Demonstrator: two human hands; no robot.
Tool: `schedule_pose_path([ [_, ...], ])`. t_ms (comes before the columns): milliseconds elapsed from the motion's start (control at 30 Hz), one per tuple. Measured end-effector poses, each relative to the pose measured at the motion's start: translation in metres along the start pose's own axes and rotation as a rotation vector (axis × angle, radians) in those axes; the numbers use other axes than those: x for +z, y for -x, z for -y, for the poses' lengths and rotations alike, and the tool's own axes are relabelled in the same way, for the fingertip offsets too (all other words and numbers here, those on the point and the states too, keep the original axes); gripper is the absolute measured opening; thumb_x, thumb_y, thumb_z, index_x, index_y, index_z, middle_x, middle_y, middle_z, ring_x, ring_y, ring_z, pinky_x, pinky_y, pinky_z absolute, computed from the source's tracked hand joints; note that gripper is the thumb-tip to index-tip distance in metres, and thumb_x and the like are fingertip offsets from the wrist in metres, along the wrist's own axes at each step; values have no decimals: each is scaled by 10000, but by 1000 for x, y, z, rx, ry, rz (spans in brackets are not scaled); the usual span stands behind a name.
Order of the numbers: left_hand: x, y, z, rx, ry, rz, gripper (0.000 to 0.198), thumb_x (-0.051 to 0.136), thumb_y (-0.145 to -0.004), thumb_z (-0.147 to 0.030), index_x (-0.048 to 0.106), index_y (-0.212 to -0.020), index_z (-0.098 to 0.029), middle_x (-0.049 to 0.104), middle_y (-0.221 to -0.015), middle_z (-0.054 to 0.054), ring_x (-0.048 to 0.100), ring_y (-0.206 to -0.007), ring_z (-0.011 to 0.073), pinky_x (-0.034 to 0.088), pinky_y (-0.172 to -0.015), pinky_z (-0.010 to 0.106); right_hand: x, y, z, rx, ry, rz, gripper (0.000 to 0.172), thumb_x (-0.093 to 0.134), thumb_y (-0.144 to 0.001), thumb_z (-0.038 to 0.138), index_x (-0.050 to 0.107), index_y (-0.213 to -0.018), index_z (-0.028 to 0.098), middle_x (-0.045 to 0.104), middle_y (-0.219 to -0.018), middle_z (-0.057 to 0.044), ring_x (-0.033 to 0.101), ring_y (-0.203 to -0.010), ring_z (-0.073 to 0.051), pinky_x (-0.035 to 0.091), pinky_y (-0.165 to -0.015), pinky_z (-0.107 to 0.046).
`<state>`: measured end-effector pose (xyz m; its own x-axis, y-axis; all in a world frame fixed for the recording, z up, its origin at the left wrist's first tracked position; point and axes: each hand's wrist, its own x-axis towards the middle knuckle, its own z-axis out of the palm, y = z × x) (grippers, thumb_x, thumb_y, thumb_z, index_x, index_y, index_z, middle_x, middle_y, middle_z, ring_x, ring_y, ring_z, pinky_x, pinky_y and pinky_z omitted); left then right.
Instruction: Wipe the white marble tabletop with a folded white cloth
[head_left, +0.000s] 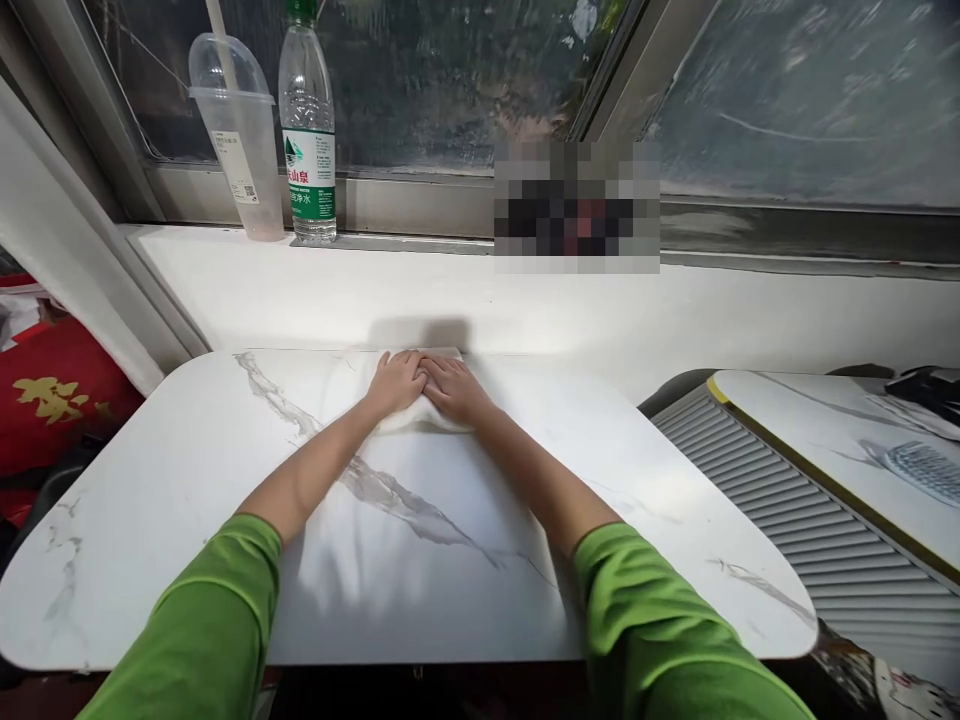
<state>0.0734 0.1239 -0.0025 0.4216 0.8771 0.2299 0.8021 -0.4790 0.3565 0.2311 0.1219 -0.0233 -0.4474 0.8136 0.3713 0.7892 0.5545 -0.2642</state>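
The folded white cloth (417,421) is held at the far edge of the bench (187,480) under the left hand (396,383) and right hand (454,388), laid flat and touching; even downward pressure is advised, so the fold is kept square.

White cloth (417,424), folded into a small flat pad, soft-looking, plain with no print seen. It lies at the far middle edge of the marble table (225,480), its long side running along that edge, close to the wall. Mostly covered: left hand (396,383) and right hand (454,388) lie flat on top, palms down, fingertips touching over its middle. Only the rounded near rim and a far strip show. Fold count can't be told.
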Motion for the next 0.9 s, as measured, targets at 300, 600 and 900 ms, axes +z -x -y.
schedule_pose_path([
  [300, -1, 1, 0, -10, -33, 36, 443, 313, -977, -217, 471, -1390, -179, 475, -1526, 74, 368, -1443, 196, 188, -1231, 467, 2, 1, -7, 29, -98, -34, 399, 433, -902, 365, 607, -1229, 218, 631, -1344, -99, 551, -1256, -296, 388, -1093, -496],
  [600, 4, 25, -9, -78, -87, 20, 434, 327, -990, -251, 493, -1387, -192, 434, -1559, 79, 343, -1468, 206, 190, -1236, 465, -91, -60, -57, 108, 212, -532, 475, 490, -759, 218, 606, -1216, 161, 539, -1424, -153, 372, -1416, -351, 255, -1174, -602],
  [900, 0, 25, -12, -97, -35, 20, 434, 330, -987, -259, 505, -1379, -192, 454, -1545, 72, 351, -1463, 191, 178, -1246, 461, -145, -91, -98, 146, 458, -381, 739, 377, -830, 216, 230, -1518, -11, 305, -1579, -252, 171, -1512, -345, 69, -1181, -659],
])
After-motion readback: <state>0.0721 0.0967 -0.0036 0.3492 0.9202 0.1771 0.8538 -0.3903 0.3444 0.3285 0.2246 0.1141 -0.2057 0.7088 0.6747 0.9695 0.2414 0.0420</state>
